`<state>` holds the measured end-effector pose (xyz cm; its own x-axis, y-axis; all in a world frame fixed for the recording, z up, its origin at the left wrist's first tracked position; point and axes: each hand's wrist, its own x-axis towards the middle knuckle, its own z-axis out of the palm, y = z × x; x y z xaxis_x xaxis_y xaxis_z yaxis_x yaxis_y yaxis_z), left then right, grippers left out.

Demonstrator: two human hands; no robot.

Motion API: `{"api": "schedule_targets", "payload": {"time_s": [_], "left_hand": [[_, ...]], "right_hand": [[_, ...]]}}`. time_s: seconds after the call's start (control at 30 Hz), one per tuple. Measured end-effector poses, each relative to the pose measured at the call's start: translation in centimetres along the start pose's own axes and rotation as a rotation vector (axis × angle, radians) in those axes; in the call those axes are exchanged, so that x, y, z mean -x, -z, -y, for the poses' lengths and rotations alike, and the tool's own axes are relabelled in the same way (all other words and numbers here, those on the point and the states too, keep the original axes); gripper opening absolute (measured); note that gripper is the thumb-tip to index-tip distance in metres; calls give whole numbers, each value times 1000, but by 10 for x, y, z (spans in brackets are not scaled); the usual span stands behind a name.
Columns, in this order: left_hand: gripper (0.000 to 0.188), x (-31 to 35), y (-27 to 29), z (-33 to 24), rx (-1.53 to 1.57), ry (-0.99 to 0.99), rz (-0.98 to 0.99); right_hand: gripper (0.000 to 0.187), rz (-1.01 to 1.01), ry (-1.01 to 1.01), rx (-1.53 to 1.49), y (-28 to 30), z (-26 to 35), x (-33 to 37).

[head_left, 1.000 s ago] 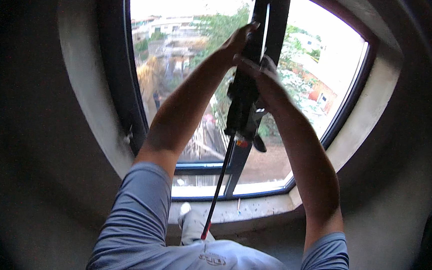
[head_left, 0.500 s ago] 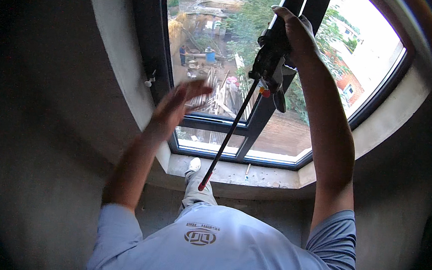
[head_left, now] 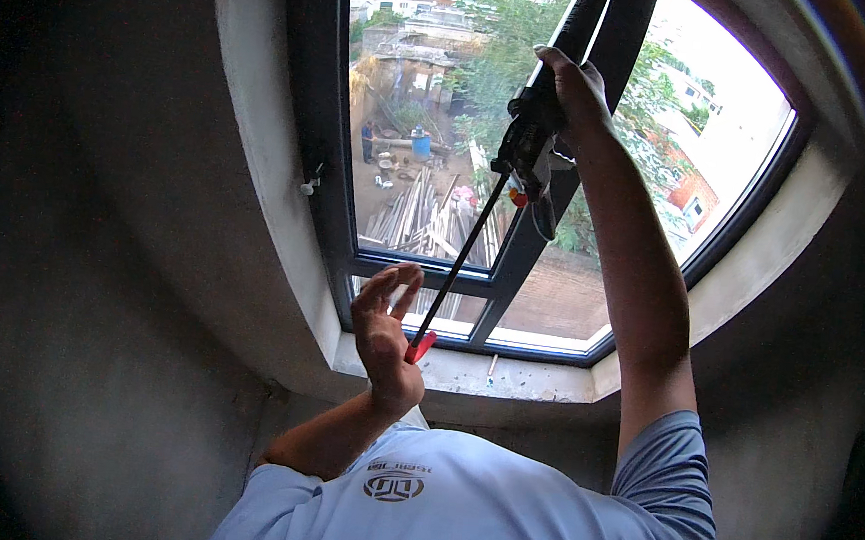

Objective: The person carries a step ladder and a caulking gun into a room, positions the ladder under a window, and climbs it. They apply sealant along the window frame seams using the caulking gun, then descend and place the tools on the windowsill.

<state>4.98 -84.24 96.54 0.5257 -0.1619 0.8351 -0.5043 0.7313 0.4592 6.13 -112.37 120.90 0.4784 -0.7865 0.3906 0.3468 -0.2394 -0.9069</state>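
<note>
In the head view, the right hand (head_left: 577, 92) sits at one o'clock, its fingers wrapped around the black tool (head_left: 527, 141), though their far side is hidden. The tool leans in front of the dark mullion (head_left: 519, 266), its upper end pointing toward one o'clock; whether it touches the mullion I cannot tell. From its lower end a thin black rod (head_left: 462, 255) runs toward seven o'clock and finishes in a red tip (head_left: 424, 347).

The left hand (head_left: 384, 342) is at seven o'clock, upright, fingers apart from the thumb, loosely bent and gripping nothing. The red tip lies just beside its palm (contact is impossible to make out).

At ten o'clock, a small white fitting (head_left: 308, 183) is on the window frame (head_left: 310, 91). Below the window, toward five o'clock, runs the pale ledge (head_left: 545, 381). Outdoors, near twelve o'clock, are a blue barrel (head_left: 420, 146) and, under it, a heap of poles (head_left: 411, 218).
</note>
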Motion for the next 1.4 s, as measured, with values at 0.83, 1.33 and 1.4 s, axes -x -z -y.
{"api": "schedule_targets", "payload": {"time_s": [0.83,1.33,1.4], "left_hand": [[78,-115,-42,185,17,351,321],[84,-254,-3,84,3,330,480],[80,-266,4,66,73,395,438]], "right_hand": [[48,0,47,-103,-35,-22,-25],[39,-69,76,-481,-76,35,-149],[37,33,112,-658,-90,32,-155]]}}
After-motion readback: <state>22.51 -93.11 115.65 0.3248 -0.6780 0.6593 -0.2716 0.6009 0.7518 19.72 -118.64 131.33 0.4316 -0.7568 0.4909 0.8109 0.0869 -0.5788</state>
